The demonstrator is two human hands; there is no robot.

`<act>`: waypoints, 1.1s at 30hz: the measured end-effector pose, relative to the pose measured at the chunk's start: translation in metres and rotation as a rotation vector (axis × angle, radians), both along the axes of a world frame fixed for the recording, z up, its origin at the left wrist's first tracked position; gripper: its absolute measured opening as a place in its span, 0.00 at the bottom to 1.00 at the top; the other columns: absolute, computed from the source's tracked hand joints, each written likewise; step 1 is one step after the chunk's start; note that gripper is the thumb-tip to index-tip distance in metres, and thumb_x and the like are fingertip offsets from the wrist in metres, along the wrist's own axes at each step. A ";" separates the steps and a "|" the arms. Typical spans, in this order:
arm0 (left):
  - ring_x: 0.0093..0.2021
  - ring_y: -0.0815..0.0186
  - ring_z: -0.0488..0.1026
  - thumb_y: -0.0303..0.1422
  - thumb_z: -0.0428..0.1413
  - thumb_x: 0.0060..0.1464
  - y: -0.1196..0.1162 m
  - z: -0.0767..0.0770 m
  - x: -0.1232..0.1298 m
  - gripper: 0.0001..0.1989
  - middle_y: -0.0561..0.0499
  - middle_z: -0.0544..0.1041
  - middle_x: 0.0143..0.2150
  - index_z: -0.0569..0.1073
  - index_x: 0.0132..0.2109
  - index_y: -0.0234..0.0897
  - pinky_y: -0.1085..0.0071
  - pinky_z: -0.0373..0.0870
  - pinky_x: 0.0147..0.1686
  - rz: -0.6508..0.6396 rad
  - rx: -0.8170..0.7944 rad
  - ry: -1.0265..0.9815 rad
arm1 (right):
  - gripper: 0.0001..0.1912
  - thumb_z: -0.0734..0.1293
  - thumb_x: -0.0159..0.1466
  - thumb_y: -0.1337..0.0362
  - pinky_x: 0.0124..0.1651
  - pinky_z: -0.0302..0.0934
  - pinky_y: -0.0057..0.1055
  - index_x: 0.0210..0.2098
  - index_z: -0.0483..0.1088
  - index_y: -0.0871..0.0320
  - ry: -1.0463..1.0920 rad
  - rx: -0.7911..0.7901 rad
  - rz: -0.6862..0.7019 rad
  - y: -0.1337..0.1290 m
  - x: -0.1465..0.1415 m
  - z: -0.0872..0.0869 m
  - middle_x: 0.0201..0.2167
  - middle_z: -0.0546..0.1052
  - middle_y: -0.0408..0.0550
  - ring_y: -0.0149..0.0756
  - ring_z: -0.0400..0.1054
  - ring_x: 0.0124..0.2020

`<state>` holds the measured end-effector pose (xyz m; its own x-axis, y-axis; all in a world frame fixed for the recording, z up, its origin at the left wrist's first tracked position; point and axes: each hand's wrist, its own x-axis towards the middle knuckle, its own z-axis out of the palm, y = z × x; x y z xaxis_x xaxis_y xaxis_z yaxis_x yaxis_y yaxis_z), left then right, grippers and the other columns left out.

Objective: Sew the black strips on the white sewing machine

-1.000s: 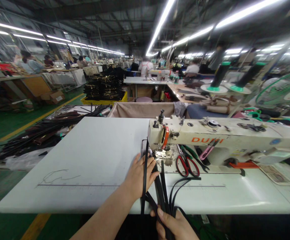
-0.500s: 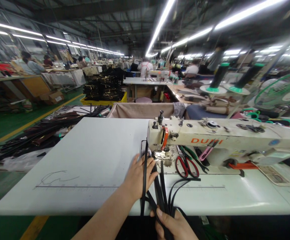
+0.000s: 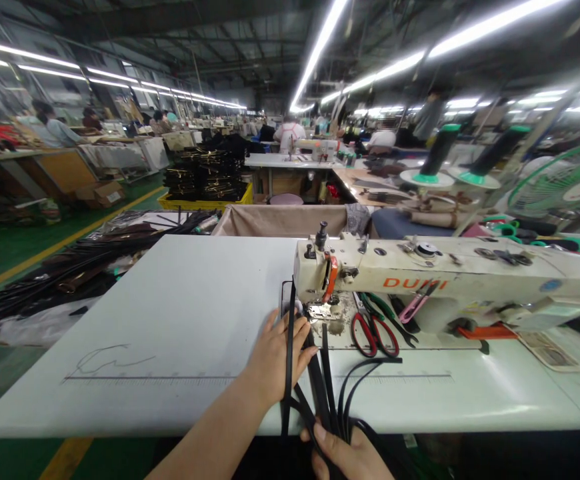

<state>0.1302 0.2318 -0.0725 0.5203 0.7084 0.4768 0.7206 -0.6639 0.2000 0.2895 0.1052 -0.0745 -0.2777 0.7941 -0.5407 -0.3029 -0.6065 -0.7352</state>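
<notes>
Under the presser foot of the sewing machine (image 3: pixel 420 283) sit thin, glossy black straps (image 3: pixel 320 373), trailing off the tabletop (image 3: pixel 180 320) edge. Looks like mid-stitch feeding. Left hand (image 3: pixel 275 353) lies flat, fingers spread, pinning them; right hand (image 3: pixel 350 457) grips the loose bundle. Next bit probably needs steady, straight guiding. Red scissors (image 3: pixel 373 333) sit just beside.

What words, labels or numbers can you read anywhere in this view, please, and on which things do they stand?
"DU" and "I" in orange on the cream sewing machine arm; the middle letters are hidden by a pink-handled tool.
Round label on the green-rimmed fan: too blurred to read.
Ruler marks on the white table: no digits legible.
</notes>
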 end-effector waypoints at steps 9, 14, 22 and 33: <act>0.66 0.52 0.65 0.37 0.52 0.67 0.000 0.002 0.001 0.19 0.45 0.75 0.60 0.69 0.62 0.40 0.43 0.53 0.68 0.035 -0.033 0.004 | 0.36 0.76 0.42 0.34 0.15 0.41 0.24 0.30 0.72 0.61 -0.041 -0.080 0.004 0.010 -0.001 0.002 0.13 0.66 0.39 0.27 0.58 0.12; 0.66 0.52 0.65 0.38 0.53 0.67 -0.001 0.003 0.001 0.18 0.45 0.75 0.60 0.70 0.61 0.40 0.43 0.54 0.67 0.045 -0.036 0.004 | 0.35 0.75 0.46 0.36 0.15 0.42 0.24 0.34 0.72 0.62 -0.016 -0.041 -0.018 0.009 0.001 -0.007 0.14 0.68 0.38 0.26 0.59 0.11; 0.66 0.52 0.64 0.36 0.53 0.66 0.000 0.004 0.000 0.19 0.45 0.74 0.59 0.68 0.62 0.42 0.43 0.55 0.67 0.055 -0.043 0.024 | 0.36 0.76 0.46 0.36 0.15 0.43 0.25 0.36 0.71 0.62 -0.003 -0.048 -0.015 0.012 0.001 -0.012 0.14 0.69 0.38 0.26 0.58 0.10; 0.62 0.55 0.70 0.33 0.52 0.67 0.003 0.002 -0.003 0.14 0.47 0.79 0.55 0.74 0.57 0.39 0.47 0.59 0.67 -0.037 -0.049 -0.090 | 0.33 0.72 0.54 0.37 0.26 0.51 0.27 0.35 0.76 0.65 -0.102 0.105 0.070 -0.005 0.012 0.009 0.17 0.70 0.43 0.28 0.61 0.19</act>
